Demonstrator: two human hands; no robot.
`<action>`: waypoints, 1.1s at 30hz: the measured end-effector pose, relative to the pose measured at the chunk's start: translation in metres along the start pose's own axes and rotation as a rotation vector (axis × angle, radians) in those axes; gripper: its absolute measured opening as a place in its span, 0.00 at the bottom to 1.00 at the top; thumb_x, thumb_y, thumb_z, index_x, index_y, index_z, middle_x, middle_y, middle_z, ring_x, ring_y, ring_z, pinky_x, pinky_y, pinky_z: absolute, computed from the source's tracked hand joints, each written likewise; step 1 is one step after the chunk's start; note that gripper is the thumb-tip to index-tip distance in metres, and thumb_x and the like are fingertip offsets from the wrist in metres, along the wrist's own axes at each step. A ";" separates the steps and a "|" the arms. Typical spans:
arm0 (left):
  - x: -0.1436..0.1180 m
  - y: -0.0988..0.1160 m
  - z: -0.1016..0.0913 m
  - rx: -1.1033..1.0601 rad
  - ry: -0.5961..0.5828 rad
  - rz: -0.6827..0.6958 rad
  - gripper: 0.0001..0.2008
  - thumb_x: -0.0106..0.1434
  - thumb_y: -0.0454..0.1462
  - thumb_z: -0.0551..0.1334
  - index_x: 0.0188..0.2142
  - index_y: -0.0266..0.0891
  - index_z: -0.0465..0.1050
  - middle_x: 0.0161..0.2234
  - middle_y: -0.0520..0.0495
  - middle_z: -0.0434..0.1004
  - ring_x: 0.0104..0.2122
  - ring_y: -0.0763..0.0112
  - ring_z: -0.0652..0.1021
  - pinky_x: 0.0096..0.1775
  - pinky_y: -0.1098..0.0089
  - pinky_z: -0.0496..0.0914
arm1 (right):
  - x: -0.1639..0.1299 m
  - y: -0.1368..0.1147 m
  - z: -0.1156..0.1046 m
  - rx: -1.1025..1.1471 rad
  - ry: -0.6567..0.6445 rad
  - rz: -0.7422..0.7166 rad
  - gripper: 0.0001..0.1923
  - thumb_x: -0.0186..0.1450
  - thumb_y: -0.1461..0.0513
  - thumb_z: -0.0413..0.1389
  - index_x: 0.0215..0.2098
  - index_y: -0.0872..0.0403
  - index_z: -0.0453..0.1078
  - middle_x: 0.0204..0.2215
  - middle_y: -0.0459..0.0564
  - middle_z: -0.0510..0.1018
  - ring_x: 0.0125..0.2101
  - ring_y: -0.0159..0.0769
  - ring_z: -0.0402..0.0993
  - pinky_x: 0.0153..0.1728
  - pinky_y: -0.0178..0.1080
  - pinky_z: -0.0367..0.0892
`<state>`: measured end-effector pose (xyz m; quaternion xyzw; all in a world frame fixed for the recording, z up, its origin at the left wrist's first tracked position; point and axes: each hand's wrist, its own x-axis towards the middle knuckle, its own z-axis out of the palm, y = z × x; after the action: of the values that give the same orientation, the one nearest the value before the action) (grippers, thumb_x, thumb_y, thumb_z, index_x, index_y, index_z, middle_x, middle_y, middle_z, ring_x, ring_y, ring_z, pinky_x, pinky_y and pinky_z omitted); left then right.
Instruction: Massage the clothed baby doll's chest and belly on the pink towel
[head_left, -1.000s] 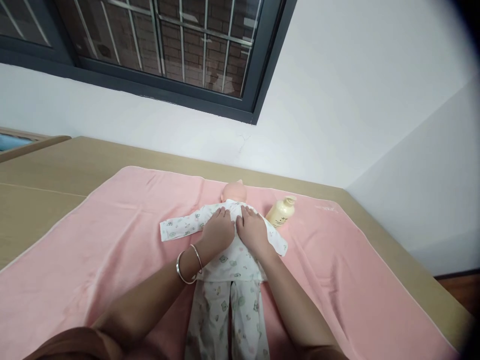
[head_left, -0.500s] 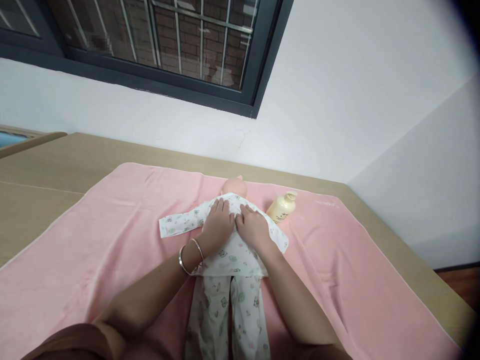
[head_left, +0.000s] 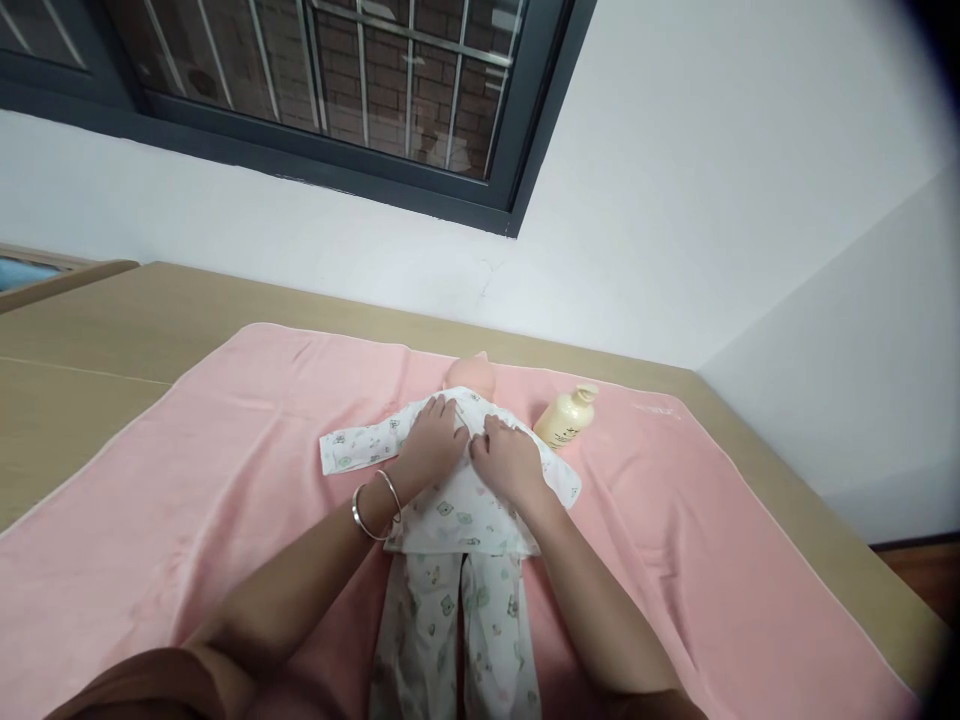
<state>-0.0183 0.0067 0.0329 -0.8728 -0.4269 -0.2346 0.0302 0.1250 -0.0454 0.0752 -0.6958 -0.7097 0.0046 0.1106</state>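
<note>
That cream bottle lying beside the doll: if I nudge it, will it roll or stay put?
The cream bottle lies on its side, so it will probably roll if pushed across its length. The soft pink towel under it should damp that. Its pump top may make it curve rather than roll straight.

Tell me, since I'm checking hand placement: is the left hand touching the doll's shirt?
Touching. The head view shows the left hand lying flat on the doll's shirt, beside the right hand, with no gap visible.
</note>
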 end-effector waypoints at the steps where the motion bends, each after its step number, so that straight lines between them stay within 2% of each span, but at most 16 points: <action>1: 0.001 -0.005 0.000 0.024 -0.017 0.050 0.14 0.64 0.32 0.49 0.34 0.33 0.75 0.49 0.33 0.73 0.55 0.52 0.69 0.59 0.48 0.61 | -0.004 -0.004 -0.004 -0.003 -0.017 0.000 0.12 0.67 0.61 0.47 0.42 0.56 0.69 0.40 0.55 0.79 0.38 0.43 0.75 0.43 0.40 0.61; 3: 0.002 -0.011 0.002 0.069 -0.028 0.092 0.15 0.63 0.31 0.49 0.31 0.34 0.74 0.48 0.33 0.74 0.54 0.53 0.69 0.59 0.48 0.61 | -0.008 -0.009 -0.010 -0.003 -0.037 -0.004 0.10 0.66 0.62 0.48 0.40 0.55 0.69 0.38 0.54 0.79 0.36 0.42 0.75 0.42 0.40 0.61; 6: 0.002 -0.008 0.010 0.040 0.039 -0.006 0.15 0.65 0.32 0.48 0.38 0.33 0.74 0.52 0.32 0.72 0.56 0.52 0.68 0.59 0.48 0.60 | -0.005 -0.007 -0.008 0.026 -0.030 0.008 0.11 0.68 0.60 0.47 0.40 0.55 0.70 0.39 0.54 0.79 0.39 0.42 0.75 0.43 0.40 0.62; 9: 0.003 0.002 0.021 -0.026 0.122 -0.208 0.20 0.67 0.36 0.48 0.53 0.29 0.68 0.58 0.31 0.67 0.61 0.52 0.65 0.60 0.47 0.59 | 0.005 0.002 0.008 0.084 0.033 0.025 0.17 0.70 0.59 0.44 0.51 0.56 0.69 0.51 0.57 0.75 0.51 0.45 0.70 0.51 0.42 0.60; 11: 0.004 0.007 0.026 -0.056 0.148 -0.280 0.23 0.68 0.38 0.47 0.58 0.28 0.64 0.60 0.30 0.65 0.62 0.51 0.63 0.61 0.47 0.58 | 0.012 0.008 0.021 0.115 0.086 0.037 0.23 0.71 0.58 0.43 0.60 0.59 0.62 0.61 0.59 0.66 0.61 0.45 0.59 0.59 0.45 0.52; 13: 0.004 0.009 0.028 -0.069 0.157 -0.286 0.24 0.68 0.39 0.47 0.59 0.29 0.63 0.60 0.31 0.65 0.62 0.51 0.64 0.61 0.47 0.58 | 0.016 0.011 0.032 0.136 0.116 0.047 0.27 0.71 0.58 0.42 0.65 0.61 0.56 0.65 0.58 0.58 0.66 0.45 0.49 0.64 0.47 0.44; 15: 0.004 0.009 0.028 -0.070 0.164 -0.279 0.24 0.68 0.40 0.48 0.59 0.30 0.63 0.60 0.32 0.66 0.62 0.51 0.64 0.61 0.46 0.58 | 0.018 0.012 0.039 0.156 0.122 0.052 0.27 0.71 0.58 0.42 0.66 0.61 0.56 0.66 0.57 0.57 0.66 0.45 0.47 0.65 0.48 0.40; 25: 0.005 0.009 0.024 -0.069 0.118 -0.271 0.23 0.68 0.38 0.48 0.59 0.30 0.64 0.60 0.34 0.67 0.62 0.51 0.64 0.62 0.48 0.57 | 0.017 0.012 0.039 0.175 0.112 0.056 0.28 0.71 0.58 0.42 0.66 0.62 0.56 0.65 0.57 0.58 0.66 0.46 0.48 0.65 0.49 0.40; 33: 0.006 0.011 0.006 -0.031 0.072 -0.205 0.20 0.69 0.38 0.48 0.55 0.31 0.68 0.55 0.36 0.72 0.58 0.54 0.69 0.59 0.51 0.62 | 0.018 0.012 0.037 0.180 0.102 0.051 0.28 0.70 0.58 0.42 0.65 0.61 0.56 0.65 0.57 0.60 0.65 0.45 0.50 0.65 0.50 0.42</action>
<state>-0.0047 0.0061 0.0317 -0.8160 -0.5088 -0.2743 0.0080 0.1307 -0.0223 0.0401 -0.7002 -0.6818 0.0358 0.2088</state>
